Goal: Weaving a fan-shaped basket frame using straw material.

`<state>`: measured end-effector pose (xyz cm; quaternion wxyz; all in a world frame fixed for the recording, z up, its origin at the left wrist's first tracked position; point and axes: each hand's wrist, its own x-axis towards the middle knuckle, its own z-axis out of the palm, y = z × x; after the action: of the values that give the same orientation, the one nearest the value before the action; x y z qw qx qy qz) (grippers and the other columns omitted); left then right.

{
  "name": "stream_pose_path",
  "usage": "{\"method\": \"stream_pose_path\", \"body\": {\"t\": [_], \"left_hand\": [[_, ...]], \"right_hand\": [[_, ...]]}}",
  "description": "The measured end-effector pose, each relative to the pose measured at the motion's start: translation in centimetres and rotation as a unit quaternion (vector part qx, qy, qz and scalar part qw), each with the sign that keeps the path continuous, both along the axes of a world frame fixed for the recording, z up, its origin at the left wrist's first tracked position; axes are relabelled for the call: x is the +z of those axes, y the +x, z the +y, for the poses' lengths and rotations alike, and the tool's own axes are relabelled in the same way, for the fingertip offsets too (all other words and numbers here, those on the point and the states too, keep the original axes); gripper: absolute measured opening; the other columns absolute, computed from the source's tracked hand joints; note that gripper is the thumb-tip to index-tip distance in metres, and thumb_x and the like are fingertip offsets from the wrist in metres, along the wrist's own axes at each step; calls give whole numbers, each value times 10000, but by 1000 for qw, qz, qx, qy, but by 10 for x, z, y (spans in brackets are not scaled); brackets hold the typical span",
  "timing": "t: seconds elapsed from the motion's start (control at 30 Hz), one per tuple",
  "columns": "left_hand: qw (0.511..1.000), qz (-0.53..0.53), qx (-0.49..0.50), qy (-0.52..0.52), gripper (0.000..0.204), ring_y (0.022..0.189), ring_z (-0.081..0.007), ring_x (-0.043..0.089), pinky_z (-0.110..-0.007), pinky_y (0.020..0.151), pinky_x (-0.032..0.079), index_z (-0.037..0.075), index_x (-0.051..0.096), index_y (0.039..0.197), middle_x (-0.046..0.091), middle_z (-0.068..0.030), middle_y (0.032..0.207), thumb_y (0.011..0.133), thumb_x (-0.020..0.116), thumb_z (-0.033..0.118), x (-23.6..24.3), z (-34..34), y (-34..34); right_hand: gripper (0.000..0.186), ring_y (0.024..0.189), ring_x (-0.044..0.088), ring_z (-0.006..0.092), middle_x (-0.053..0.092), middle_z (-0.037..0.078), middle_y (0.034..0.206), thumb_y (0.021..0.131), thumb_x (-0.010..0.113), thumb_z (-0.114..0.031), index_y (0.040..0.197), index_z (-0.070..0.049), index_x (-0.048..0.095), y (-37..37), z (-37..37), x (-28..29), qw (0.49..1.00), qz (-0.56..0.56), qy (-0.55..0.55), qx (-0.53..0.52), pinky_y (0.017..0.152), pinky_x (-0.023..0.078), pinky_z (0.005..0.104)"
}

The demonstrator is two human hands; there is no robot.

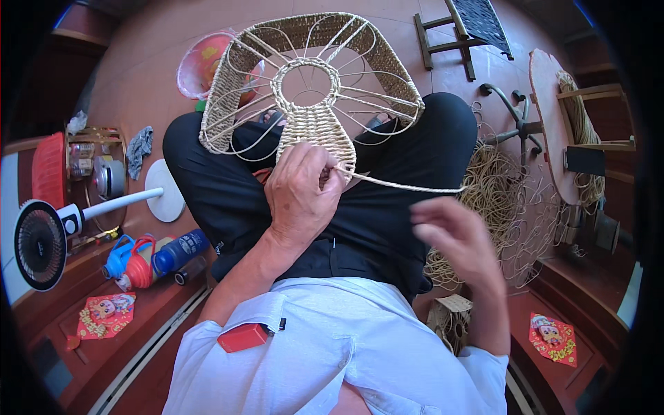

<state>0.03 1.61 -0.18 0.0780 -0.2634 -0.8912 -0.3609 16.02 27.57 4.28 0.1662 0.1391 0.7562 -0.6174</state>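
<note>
I watch the left hand (304, 183) with its fingers folded tight in a pinch at the near end of the woven panel (318, 131); the exact fingertip contact is hidden from me. The right hand (456, 238), motion-blurred, has its fingers loosely curled and parted, with nothing visible in its hold, just below the tip of the cord (408, 185). The panel joins a wire-ribbed woven frame (404, 90) at the lap, between the 2 knees.

My main worry is slack: if that 1 pinch eased, the last turns could loosen. The cord's tip reaches the outer edge of the right thigh (415, 155), near the cord heap (487, 180) on the floor, so a careless sweep could snag it. The wire loops could bend if a knee pressed them.

For moving, I see room above the right thigh, between the panel and the heap. Past the heap, the chair base (522, 124) limits a wide pull; a stool (460, 45) stands beyond the frame's far right corner.
</note>
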Motion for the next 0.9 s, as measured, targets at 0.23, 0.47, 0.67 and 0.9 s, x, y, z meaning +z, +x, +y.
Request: {"method": "stream_pose_path", "body": {"t": [0.23, 0.47, 0.67, 0.9], "left_hand": [[999, -54, 2, 2, 147, 711, -231, 628, -366, 640, 504, 33, 633, 846, 593, -72, 798, 789, 768, 27, 2, -4, 1], [995, -103, -10, 5, 120, 685, -163, 618, -320, 620, 496, 20, 670, 904, 598, -46, 795, 835, 769, 13, 9, -13, -1], [936, -313, 7, 158, 97, 733, -86, 640, -269, 659, 503, 12, 726, 978, 647, -19, 816, 891, 753, -23, 9, -23, -2], [993, -93, -64, -22, 130, 768, -176, 676, -306, 692, 517, 44, 750, 994, 648, -70, 857, 870, 752, 6, 0, -14, -6]], "right_hand": [[436, 985, 685, 116, 698, 82, 1150, 1037, 700, -180, 1386, 50, 576, -86, -97, -57, 962, 16, -209, -177, 860, 581, 269], [437, 908, 659, 91, 638, 49, 1063, 957, 764, -57, 1328, 46, 557, -104, -108, -87, 936, 16, -276, -215, 726, 580, 213], [431, 799, 620, 71, 597, 30, 1026, 934, 743, -11, 1306, 34, 530, -108, -113, -92, 929, 57, -276, -241, 661, 559, 195], [425, 793, 617, 59, 661, 34, 1001, 935, 696, -4, 1320, 17, 517, -109, -112, -89, 940, 38, -259, -219, 640, 517, 202]]}}
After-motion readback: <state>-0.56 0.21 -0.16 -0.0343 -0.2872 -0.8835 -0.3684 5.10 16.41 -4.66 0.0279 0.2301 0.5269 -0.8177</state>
